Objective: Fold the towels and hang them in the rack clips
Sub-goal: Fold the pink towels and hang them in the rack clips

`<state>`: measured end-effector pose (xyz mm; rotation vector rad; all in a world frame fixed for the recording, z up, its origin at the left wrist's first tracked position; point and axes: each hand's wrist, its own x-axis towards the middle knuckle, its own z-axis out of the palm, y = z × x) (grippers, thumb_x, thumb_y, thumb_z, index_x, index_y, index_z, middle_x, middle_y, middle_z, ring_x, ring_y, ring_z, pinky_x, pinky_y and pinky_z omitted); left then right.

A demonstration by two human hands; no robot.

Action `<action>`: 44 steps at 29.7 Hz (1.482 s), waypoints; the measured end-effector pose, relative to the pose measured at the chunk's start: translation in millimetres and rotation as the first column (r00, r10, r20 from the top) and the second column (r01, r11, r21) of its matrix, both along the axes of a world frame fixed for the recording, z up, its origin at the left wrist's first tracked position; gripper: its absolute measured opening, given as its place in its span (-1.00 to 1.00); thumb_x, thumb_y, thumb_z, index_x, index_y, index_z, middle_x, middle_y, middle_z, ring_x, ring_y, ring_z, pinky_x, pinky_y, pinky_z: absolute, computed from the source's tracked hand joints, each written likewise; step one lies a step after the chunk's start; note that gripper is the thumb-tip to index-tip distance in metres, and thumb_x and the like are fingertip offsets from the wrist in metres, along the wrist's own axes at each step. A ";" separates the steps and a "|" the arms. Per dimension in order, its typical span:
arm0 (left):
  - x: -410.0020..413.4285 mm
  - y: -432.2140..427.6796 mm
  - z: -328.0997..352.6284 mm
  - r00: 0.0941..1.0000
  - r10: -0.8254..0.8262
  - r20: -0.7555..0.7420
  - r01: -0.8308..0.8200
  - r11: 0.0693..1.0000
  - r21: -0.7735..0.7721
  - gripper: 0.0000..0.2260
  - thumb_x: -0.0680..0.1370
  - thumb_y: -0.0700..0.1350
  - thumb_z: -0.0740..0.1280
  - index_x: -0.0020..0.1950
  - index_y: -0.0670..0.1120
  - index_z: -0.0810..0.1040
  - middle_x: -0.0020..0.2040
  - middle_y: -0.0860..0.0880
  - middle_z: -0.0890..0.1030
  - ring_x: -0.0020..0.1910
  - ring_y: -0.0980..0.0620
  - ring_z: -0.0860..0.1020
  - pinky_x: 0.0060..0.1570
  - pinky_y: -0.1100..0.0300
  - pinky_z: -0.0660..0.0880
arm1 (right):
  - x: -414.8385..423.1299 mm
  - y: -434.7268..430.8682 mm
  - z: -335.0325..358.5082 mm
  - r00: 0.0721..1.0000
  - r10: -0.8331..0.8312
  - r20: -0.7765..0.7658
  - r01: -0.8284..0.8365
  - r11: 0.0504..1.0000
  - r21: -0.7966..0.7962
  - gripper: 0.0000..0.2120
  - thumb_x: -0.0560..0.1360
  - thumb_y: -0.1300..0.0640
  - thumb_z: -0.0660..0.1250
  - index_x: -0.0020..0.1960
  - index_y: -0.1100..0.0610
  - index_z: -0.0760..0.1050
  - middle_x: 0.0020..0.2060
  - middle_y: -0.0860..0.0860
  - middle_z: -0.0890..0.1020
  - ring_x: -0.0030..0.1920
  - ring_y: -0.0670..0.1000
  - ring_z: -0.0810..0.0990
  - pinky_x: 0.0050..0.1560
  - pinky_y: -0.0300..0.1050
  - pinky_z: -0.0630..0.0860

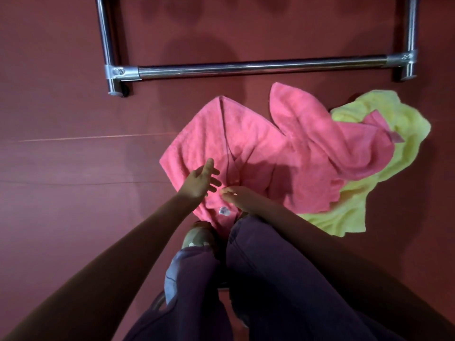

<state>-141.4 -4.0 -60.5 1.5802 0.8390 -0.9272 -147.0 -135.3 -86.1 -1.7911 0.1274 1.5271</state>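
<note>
On the floor (73,119), left hand (200,180) grip released above pink towel (246,134), right hand (242,196) grip unclear, yellow towel (398,134) half buried.

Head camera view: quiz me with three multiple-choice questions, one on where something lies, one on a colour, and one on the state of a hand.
1. Where is the yellow towel?
A. Clipped on the rack
B. On the floor, partly under pink fabric
C. Draped over the person's knee

2. What colour is the floor?
A. Dark red
B. White
C. Green

3. How is the left hand?
A. Clenched round a metal bar
B. Out of view
C. Open, fingers spread, over the pink fabric

Answers:
1 B: the yellow towel's edges stick out from beneath the pink fabric on the right.
2 A: the bare surface all around the towels is dark red.
3 C: its fingers are straight and apart, with nothing held in them.
</note>
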 end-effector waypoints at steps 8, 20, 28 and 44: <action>10.8 3.4 29.4 0.991 -0.011 0.133 0.013 1.000 -0.015 -0.57 0.61 0.03 -0.03 0.21 -0.19 0.47 0.08 -0.05 0.50 0.09 0.05 0.43 0.16 0.18 0.30 | 35.0 -15.0 43.9 0.838 -0.544 0.040 0.529 0.829 0.180 -0.74 0.52 0.28 0.20 0.15 0.40 0.48 -0.24 0.06 0.63 -0.38 -0.26 0.53 -0.29 -0.46 0.44; 70.6 -11.0 193.9 0.825 -0.048 0.563 0.180 0.967 -0.181 -0.87 0.48 -0.10 0.33 0.01 -0.05 0.51 -0.04 0.01 0.60 -0.10 0.26 0.56 -0.04 0.38 0.50 | 124.2 -23.4 238.6 0.748 -0.645 -0.157 0.636 0.627 0.450 -0.62 0.59 -0.02 -0.06 0.20 0.16 0.39 -0.10 -0.01 0.55 -0.20 -0.13 0.61 -0.26 -0.33 0.55; 72.4 -10.2 330.5 0.523 -0.005 0.852 0.088 0.995 -0.049 -0.83 0.42 -0.29 0.37 -0.28 -0.03 0.52 -0.44 0.15 0.55 -0.43 0.33 0.44 -0.38 0.45 0.41 | 115.2 -33.9 384.9 0.702 -0.704 0.104 0.441 0.545 0.713 -0.76 0.47 0.17 0.16 0.12 0.11 0.44 0.00 0.00 0.58 -0.11 -0.17 0.63 -0.01 -0.30 0.53; -0.4 -10.2 468.3 0.365 -0.236 0.900 0.349 0.932 0.103 -0.89 0.44 -0.24 0.38 -0.07 -0.08 0.55 -0.29 0.01 0.56 -0.30 0.18 0.49 -0.18 0.35 0.43 | 31.3 -38.6 504.8 0.525 -0.632 0.570 0.157 0.730 0.665 -0.81 0.46 0.27 0.30 -0.29 0.09 0.55 -0.55 -0.16 0.58 -0.45 -0.27 0.50 -0.34 -0.44 0.44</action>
